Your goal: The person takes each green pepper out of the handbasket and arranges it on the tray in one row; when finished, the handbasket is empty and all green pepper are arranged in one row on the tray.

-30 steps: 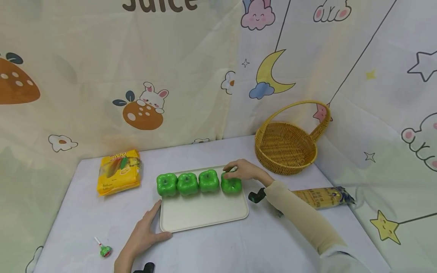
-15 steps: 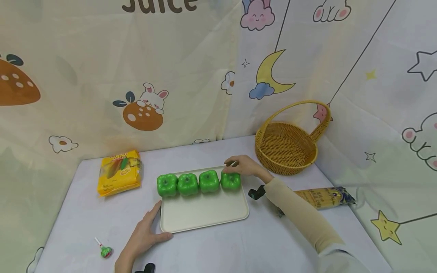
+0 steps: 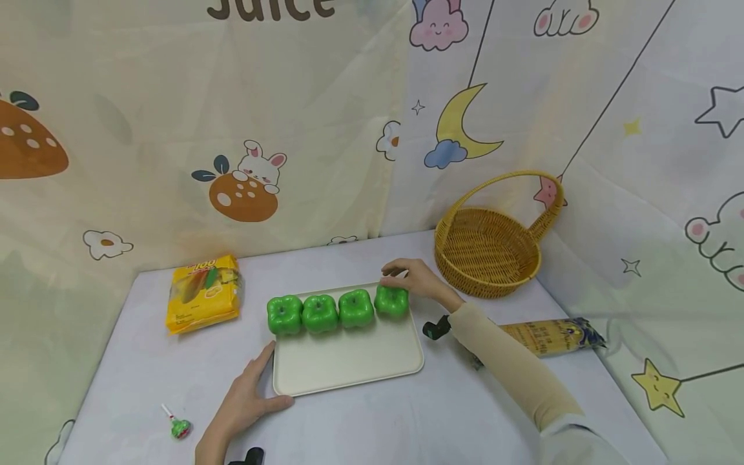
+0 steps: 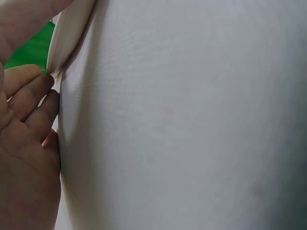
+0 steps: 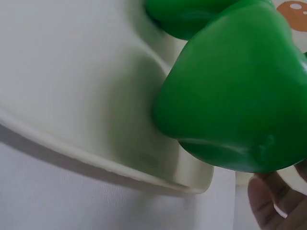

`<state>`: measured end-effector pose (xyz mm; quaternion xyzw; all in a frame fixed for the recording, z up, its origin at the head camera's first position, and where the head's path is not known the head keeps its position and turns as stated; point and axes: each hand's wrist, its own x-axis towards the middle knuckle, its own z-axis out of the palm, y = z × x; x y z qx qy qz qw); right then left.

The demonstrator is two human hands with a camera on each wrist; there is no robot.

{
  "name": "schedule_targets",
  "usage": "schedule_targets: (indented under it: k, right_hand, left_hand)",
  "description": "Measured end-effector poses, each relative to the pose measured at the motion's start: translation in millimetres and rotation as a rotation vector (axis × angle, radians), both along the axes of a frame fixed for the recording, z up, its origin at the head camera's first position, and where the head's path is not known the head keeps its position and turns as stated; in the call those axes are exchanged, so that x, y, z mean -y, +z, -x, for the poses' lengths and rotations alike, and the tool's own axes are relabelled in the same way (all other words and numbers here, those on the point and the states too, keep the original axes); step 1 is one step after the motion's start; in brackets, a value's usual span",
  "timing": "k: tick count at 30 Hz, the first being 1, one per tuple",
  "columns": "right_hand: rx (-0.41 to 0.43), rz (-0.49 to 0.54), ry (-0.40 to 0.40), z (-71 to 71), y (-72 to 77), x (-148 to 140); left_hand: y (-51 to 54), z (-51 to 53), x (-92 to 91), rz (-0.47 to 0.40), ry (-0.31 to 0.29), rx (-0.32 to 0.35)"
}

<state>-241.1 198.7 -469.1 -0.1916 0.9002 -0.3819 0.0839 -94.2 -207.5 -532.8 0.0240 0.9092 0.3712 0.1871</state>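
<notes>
Green bell peppers (image 3: 320, 313) stand in a row along the far side of a cream rectangular tray (image 3: 349, 363). At the row's right end, my right hand (image 3: 420, 279) holds the last bell pepper (image 3: 392, 303) from its far side, thumb against it. In the right wrist view, fingertips (image 5: 264, 194) touch that pepper (image 5: 230, 91), partly hidden behind it; it sits inside the tray corner. My left hand (image 3: 241, 400) rests at the tray's left edge, fingers straight and thumb spread to the near corner. In the left wrist view its fingers (image 4: 36, 98) lie against the tray rim (image 4: 69, 38).
A yellow snack bag (image 3: 203, 294) lies at the back left. A green lollipop (image 3: 179, 427) is near the front left. A wicker basket (image 3: 488, 252) stands at the back right. One long yellow packet (image 3: 546, 336) lies partly under the right sleeve.
My right hand has shifted slightly away from me, and the rightmost bell pepper has moved with it toward the tray's far edge. My left hand stays in place.
</notes>
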Motion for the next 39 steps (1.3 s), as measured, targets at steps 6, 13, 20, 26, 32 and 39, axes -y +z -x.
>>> schedule_targets:
  k: [6,13,20,26,32,39]
  right_hand:
    - [0.005,0.002,-0.023,6.4,-4.1,-0.4]
    - [0.005,-0.001,-0.053,9.1,-2.1,2.5]
    - [-0.004,-0.003,-0.040,13.4,-0.2,5.9]
    - [0.000,0.000,-0.036,15.8,-0.6,7.6]
    - [0.003,0.005,-0.031,16.8,-1.5,7.2]
    - [0.033,0.017,-0.048,17.5,1.0,5.2]
  left_hand:
    - [-0.7,0.2,-0.4,0.006,0.003,0.001]
    - [-1.9,0.8,1.4,0.007,-0.001,-0.005]
    - [-2.8,1.0,1.7,0.002,-0.004,-0.012]
    - [-1.7,0.7,0.7,0.002,-0.002,-0.005]
    - [-1.1,0.7,0.9,0.004,-0.004,0.001]
    - [-0.9,-0.1,1.4,0.001,-0.003,0.011]
